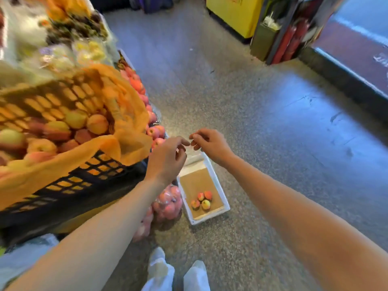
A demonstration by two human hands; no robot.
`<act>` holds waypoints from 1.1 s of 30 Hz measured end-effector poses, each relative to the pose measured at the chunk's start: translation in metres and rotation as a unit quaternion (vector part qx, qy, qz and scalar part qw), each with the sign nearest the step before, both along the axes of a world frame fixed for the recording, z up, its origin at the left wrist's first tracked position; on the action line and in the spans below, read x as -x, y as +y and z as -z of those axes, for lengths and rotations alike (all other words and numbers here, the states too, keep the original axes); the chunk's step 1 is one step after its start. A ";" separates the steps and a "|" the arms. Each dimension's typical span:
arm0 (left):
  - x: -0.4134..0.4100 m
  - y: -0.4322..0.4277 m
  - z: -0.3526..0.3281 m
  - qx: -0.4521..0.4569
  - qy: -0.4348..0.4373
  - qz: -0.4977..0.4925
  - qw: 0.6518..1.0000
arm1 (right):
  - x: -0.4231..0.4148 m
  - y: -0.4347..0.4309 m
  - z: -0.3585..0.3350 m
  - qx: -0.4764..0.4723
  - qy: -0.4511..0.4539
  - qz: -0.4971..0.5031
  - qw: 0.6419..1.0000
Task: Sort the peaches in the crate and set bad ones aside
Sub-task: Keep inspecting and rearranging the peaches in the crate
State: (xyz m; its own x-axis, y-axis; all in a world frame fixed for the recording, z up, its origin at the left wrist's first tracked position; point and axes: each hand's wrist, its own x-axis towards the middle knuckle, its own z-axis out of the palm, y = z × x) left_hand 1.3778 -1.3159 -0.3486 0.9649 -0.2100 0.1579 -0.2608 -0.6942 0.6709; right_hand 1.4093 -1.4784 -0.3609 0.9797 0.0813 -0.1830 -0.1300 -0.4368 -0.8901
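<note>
— Reaching out over the floor, both arms meet at the middle of the frame. See the left hand (168,156)?

— Yes, fingers curled downward, thumb and forefinger tips drawn together. The right hand (210,143) faces it, its fingertips pinched as well, the two pinches almost touching.

— Pinching what?

— Something thin and clear seems to hang between them, perhaps plastic film (194,153), but the blur leaves me unsure. Neither hand holds a peach.

— And the fruit?

— At the left of the frame sits the black crate (69,185), lined with an orange bag (130,114) and heaped with peaches (63,131). Its near corner lies just beside the left hand.

— Anything set apart?

— Below the hands, lower centre, a white foam box (225,206) rests on the speckled floor (262,122), with brown cardboard (195,181) in its bottom. Four small peaches (201,201) sit clustered on it, touching one another.

— Left of that box?

— A clear bag of pinkish fruit (168,202), leaning under the crate. More pinkish fruit (147,110) runs along the stand's edge behind the crate.

— Bottom edge?

— Two white shoe covers (178,274) on the person's feet.
</note>
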 end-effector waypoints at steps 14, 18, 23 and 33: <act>-0.069 0.256 -0.055 -0.159 0.020 -0.108 0.981 | -0.075 0.230 -0.089 0.038 -0.116 -0.168 0.978; -0.091 0.326 -0.038 -0.260 0.141 -0.080 0.952 | -0.105 0.278 -0.077 0.130 -0.033 -0.196 0.971; -0.116 0.371 -0.014 -0.275 0.139 -0.014 0.951 | -0.137 0.321 -0.041 0.247 0.050 -0.159 0.954; -0.149 0.379 0.019 -0.271 0.141 0.053 0.951 | -0.157 0.327 0.005 0.410 0.107 -0.155 0.893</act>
State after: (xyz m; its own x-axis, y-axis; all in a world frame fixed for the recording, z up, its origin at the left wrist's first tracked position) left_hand 1.5264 -0.9367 -0.3671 0.9215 -0.2851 -0.2638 -0.2115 -0.9379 0.2749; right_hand 1.5666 -1.1512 -0.3663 0.8694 0.0952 -0.4849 -0.0186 -0.9742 -0.2247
